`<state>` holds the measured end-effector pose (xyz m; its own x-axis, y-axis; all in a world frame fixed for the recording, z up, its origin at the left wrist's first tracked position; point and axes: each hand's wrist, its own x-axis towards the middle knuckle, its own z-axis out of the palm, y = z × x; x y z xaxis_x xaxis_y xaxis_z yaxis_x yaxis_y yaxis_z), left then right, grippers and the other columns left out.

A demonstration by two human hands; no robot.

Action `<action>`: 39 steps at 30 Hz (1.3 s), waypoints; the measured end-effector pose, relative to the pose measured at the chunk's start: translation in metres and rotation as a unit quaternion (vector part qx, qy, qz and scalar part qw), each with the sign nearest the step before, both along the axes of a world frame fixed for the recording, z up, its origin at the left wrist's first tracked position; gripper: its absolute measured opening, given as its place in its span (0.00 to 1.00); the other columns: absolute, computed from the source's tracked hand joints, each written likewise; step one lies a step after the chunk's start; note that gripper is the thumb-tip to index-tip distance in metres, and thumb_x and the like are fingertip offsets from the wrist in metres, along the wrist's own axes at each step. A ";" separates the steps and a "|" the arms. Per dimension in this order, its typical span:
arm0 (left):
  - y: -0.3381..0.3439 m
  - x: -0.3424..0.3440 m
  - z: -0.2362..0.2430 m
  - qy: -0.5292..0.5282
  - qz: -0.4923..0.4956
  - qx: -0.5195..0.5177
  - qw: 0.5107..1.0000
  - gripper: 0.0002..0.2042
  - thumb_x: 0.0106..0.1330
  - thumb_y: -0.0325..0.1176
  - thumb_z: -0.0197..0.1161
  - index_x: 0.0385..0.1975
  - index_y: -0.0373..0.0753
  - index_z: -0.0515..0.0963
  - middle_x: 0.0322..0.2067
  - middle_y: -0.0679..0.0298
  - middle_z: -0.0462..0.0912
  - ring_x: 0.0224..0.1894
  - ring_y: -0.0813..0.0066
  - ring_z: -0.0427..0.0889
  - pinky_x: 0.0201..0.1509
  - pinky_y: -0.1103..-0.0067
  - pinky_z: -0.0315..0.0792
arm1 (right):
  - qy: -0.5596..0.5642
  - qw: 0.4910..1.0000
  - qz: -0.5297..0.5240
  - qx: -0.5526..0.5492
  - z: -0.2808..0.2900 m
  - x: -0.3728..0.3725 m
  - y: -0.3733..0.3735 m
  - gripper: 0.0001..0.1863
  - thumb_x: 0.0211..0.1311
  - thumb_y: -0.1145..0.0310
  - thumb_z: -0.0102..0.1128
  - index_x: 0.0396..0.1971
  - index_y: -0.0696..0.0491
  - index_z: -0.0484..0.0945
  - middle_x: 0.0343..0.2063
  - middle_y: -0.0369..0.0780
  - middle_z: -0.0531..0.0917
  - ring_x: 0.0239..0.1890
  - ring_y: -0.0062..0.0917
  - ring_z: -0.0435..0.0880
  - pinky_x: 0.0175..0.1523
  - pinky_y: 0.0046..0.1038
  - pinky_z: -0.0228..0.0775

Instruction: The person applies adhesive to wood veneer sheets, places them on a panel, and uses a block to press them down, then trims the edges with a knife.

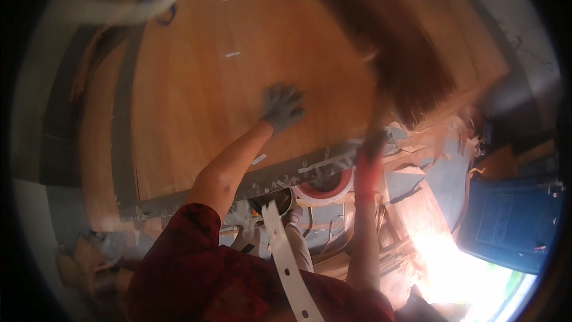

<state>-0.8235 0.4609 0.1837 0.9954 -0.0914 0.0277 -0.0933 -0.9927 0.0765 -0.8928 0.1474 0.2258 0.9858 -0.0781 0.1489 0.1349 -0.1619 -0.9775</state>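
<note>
My left hand [283,107], in a grey glove, lies flat with its fingers spread on a large sheet of reddish-brown wood veneer [196,95]. My right hand [370,150] is smeared by motion at the sheet's near right edge, with a reddish cuff at the wrist. Close beyond it, a dark brown blurred piece with a ragged lower edge [414,83] stretches over the right side of the veneer. Whether my right fingers grip that piece, I cannot make out.
A grey table edge [277,177] littered with scraps runs in front of me. Below it are a red-and-white round tub [325,188] and a dark pot [277,203]. Broken veneer strips [411,203] cover the right floor beside a blue bin [509,217]. Bright light glares lower right.
</note>
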 end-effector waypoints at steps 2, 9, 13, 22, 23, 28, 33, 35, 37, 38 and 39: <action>-0.022 0.004 0.046 0.071 -0.033 0.047 0.996 0.33 0.69 0.58 0.49 0.73 0.58 0.57 0.75 0.58 0.48 0.75 0.39 0.41 0.72 0.40 0.34 | 0.067 0.998 0.004 0.007 -0.003 0.033 0.021 0.41 0.63 0.74 0.59 0.73 0.58 0.50 0.66 0.49 0.69 0.63 0.31 0.72 0.65 0.30 0.64; 0.118 -0.119 0.028 -0.187 0.029 -0.065 0.980 0.21 0.65 0.36 0.58 0.58 0.37 0.74 0.47 0.53 0.80 0.56 0.56 0.74 0.61 0.62 0.67 | 0.072 0.989 0.018 -0.125 -0.033 0.026 0.086 0.46 0.51 0.66 0.67 0.70 0.56 0.55 0.57 0.56 0.75 0.62 0.48 0.73 0.63 0.40 0.67; 0.274 -0.290 -0.029 -0.113 0.314 0.079 0.940 0.32 0.76 0.51 0.45 0.75 0.42 0.52 0.75 0.51 0.47 0.77 0.52 0.42 0.76 0.58 0.37 | 0.068 0.963 0.068 -0.252 -0.024 0.044 0.110 0.38 0.51 0.60 0.68 0.62 0.59 0.67 0.58 0.53 0.75 0.63 0.46 0.71 0.67 0.38 0.63; 0.280 -0.372 -0.057 0.064 0.468 -0.020 0.881 0.38 0.73 0.64 0.41 0.76 0.49 0.47 0.77 0.58 0.41 0.78 0.53 0.37 0.76 0.55 0.34 | 0.048 0.823 0.036 -0.566 -0.102 0.091 0.060 0.36 0.52 0.51 0.65 0.59 0.56 0.72 0.63 0.49 0.71 0.69 0.47 0.62 0.71 0.47 0.52; 0.285 -0.379 -0.057 0.042 0.451 -0.014 0.891 0.38 0.72 0.64 0.41 0.76 0.50 0.47 0.77 0.58 0.41 0.78 0.52 0.37 0.76 0.54 0.34 | 0.054 0.829 0.036 -0.556 -0.102 0.091 0.065 0.36 0.52 0.51 0.64 0.59 0.55 0.72 0.63 0.49 0.70 0.70 0.47 0.60 0.71 0.47 0.52; 0.285 -0.386 -0.055 0.053 0.461 0.033 0.885 0.37 0.72 0.64 0.44 0.76 0.52 0.50 0.77 0.57 0.44 0.78 0.50 0.39 0.75 0.54 0.35 | 0.069 0.820 0.029 -0.568 -0.101 0.096 0.073 0.35 0.52 0.52 0.64 0.59 0.55 0.72 0.67 0.49 0.66 0.72 0.48 0.56 0.72 0.46 0.51; 0.310 -0.411 -0.051 0.034 0.452 0.065 0.889 0.36 0.72 0.64 0.43 0.76 0.55 0.50 0.76 0.56 0.45 0.77 0.47 0.41 0.74 0.51 0.36 | 0.113 0.845 0.062 -0.519 -0.077 0.084 0.102 0.36 0.50 0.54 0.65 0.59 0.56 0.71 0.68 0.49 0.65 0.73 0.49 0.55 0.73 0.46 0.50; 0.320 -0.418 -0.053 0.038 0.451 0.085 0.888 0.35 0.72 0.65 0.42 0.76 0.57 0.50 0.76 0.56 0.45 0.77 0.47 0.42 0.74 0.50 0.37 | 0.122 0.853 0.067 -0.503 -0.065 0.076 0.107 0.36 0.49 0.54 0.65 0.59 0.56 0.71 0.68 0.49 0.65 0.73 0.49 0.55 0.73 0.47 0.49; 0.320 -0.423 -0.051 0.044 0.456 0.089 0.885 0.35 0.72 0.65 0.41 0.76 0.58 0.50 0.76 0.57 0.46 0.77 0.47 0.43 0.74 0.49 0.37 | 0.133 0.862 0.067 -0.485 -0.053 0.069 0.111 0.36 0.49 0.55 0.66 0.59 0.55 0.72 0.68 0.49 0.65 0.73 0.50 0.55 0.73 0.47 0.50; 0.316 -0.424 -0.049 0.037 0.450 0.082 0.888 0.35 0.72 0.65 0.41 0.75 0.58 0.50 0.76 0.57 0.46 0.77 0.47 0.43 0.73 0.50 0.37 | 0.129 0.862 0.063 -0.487 -0.052 0.067 0.110 0.36 0.48 0.55 0.66 0.59 0.55 0.72 0.68 0.49 0.65 0.73 0.50 0.55 0.72 0.47 0.50; 0.314 -0.425 -0.046 0.030 0.446 0.076 0.891 0.35 0.72 0.65 0.41 0.75 0.58 0.51 0.76 0.57 0.47 0.76 0.47 0.43 0.73 0.50 0.38 | 0.124 0.861 0.060 -0.489 -0.053 0.066 0.111 0.36 0.48 0.55 0.66 0.59 0.55 0.72 0.68 0.49 0.65 0.73 0.50 0.55 0.72 0.47 0.50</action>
